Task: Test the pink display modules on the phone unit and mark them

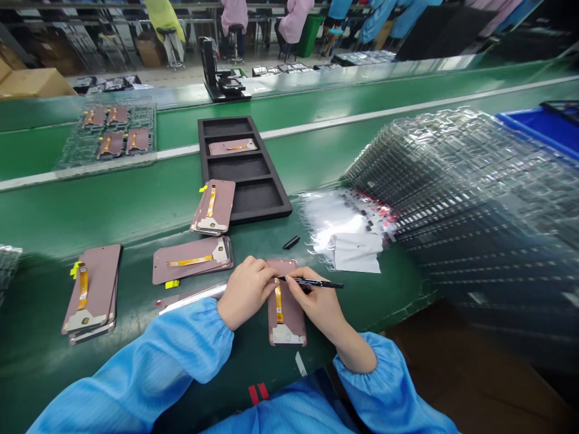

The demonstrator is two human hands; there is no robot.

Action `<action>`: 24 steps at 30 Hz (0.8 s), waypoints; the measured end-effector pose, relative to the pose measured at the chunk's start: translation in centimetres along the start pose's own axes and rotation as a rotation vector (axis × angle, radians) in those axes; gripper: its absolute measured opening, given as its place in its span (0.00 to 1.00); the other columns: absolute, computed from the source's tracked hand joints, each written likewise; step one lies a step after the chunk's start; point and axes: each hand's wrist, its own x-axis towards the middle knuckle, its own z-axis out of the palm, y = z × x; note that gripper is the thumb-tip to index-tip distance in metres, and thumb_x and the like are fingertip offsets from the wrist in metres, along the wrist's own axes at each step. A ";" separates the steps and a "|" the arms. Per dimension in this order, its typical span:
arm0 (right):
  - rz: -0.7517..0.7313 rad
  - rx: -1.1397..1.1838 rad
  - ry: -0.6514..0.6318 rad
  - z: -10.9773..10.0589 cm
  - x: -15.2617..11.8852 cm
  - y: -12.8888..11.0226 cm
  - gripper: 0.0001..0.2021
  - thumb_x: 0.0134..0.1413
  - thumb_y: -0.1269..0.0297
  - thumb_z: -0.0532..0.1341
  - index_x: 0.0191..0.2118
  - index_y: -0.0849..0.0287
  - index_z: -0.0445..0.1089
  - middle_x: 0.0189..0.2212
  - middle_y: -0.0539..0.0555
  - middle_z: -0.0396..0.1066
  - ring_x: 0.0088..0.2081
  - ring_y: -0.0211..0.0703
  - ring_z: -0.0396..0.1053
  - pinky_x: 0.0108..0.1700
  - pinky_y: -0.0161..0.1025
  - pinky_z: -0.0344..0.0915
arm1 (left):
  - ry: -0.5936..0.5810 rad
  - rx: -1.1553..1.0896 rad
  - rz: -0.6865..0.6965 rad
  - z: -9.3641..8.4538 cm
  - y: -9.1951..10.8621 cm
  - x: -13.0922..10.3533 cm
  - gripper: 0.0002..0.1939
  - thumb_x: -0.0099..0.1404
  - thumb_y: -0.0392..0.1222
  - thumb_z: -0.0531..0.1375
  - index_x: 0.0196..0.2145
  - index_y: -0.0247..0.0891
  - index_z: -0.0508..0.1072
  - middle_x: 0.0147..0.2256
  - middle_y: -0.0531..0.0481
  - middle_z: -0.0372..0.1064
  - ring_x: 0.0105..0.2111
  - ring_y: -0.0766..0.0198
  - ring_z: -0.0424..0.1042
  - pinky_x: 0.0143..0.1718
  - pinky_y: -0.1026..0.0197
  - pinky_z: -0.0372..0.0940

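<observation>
- Mauve panel (294, 310): flat on the green bench (249, 357), between the grips, its upper part partly beneath them.
- Right grip (319, 301): grasping a black pen (326, 283), tip over the panel.
- Left grip (248, 289): at its upper-left edge; cannot tell whether clenched.

Black pen (323, 283) in right grip (320, 304) over mauve panel (293, 313); left grip (246, 289) at panel's edge; black tray (257, 196) beyond

Grn smooth-topped bench (149, 211), bearing directly: pinkish-brown rect. panels w/ orange ribbons (98, 282), mostly stacked; blk rect. 4-compartment tray (239, 169); clear moulded-plastic tray (72, 147), far L; sm. blk cylindrical cap (291, 242); glossy whitish plastic films (332, 217), R of ctr.
</observation>
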 end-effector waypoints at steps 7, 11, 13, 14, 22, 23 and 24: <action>0.036 0.069 0.012 0.0 0.0 -0.2 0.06 0.55 0.59 0.64 0.30 0.54 0.74 0.27 0.51 0.72 0.30 0.45 0.68 0.34 0.40 0.62 | -0.012 0.001 -0.005 0.0 0.1 0.0 0.09 0.69 0.41 0.57 0.43 0.38 0.75 0.39 0.47 0.71 0.41 0.56 0.64 0.43 0.55 0.63; 0.085 0.155 0.083 -0.2 -0.1 0.2 0.09 0.55 0.56 0.65 0.29 0.55 0.72 0.23 0.49 0.69 0.26 0.42 0.66 0.30 0.38 0.61 | -0.022 -0.007 -0.009 -1.3 0.3 0.3 0.09 0.69 0.42 0.56 0.42 0.38 0.75 0.38 0.47 0.71 0.41 0.57 0.66 0.43 0.56 0.64; 0.116 0.214 0.141 -0.4 -0.1 0.5 0.10 0.56 0.55 0.65 0.31 0.55 0.71 0.22 0.48 0.68 0.25 0.42 0.66 0.30 0.38 0.62 | -0.006 -0.011 -0.047 -2.7 0.4 0.7 0.09 0.69 0.42 0.56 0.41 0.38 0.74 0.38 0.46 0.72 0.41 0.56 0.67 0.42 0.55 0.64; 0.132 0.251 0.169 -0.5 -0.1 0.6 0.10 0.56 0.55 0.64 0.31 0.55 0.70 0.23 0.48 0.68 0.26 0.42 0.67 0.31 0.38 0.64 | -0.002 -0.002 -0.086 -3.4 0.4 0.9 0.10 0.69 0.43 0.55 0.41 0.38 0.74 0.38 0.46 0.72 0.40 0.56 0.68 0.42 0.55 0.64; 0.403 0.808 0.292 -2.2 -2.2 -1.7 0.10 0.52 0.55 0.69 0.31 0.56 0.72 0.28 0.48 0.67 0.33 0.39 0.67 0.41 0.38 0.68 | -0.183 -0.460 -0.324 -3.9 2.1 -2.3 0.28 0.62 0.42 0.60 0.59 0.42 0.62 0.49 0.42 0.72 0.42 0.53 0.75 0.41 0.55 0.68; 0.453 0.879 0.286 -2.4 -2.7 -2.1 0.11 0.50 0.56 0.70 0.31 0.56 0.72 0.29 0.48 0.67 0.33 0.39 0.67 0.41 0.38 0.68 | -0.200 -0.644 -0.377 -3.1 2.2 -3.2 0.33 0.61 0.43 0.61 0.62 0.45 0.58 0.55 0.41 0.69 0.45 0.54 0.75 0.42 0.55 0.68; 0.489 0.921 0.268 -2.6 -3.1 -2.4 0.11 0.49 0.56 0.71 0.31 0.56 0.73 0.29 0.48 0.67 0.33 0.39 0.67 0.42 0.37 0.68 | -0.209 -0.816 -0.455 -2.3 2.3 -3.9 0.36 0.60 0.45 0.62 0.64 0.46 0.54 0.59 0.39 0.64 0.48 0.53 0.73 0.42 0.56 0.69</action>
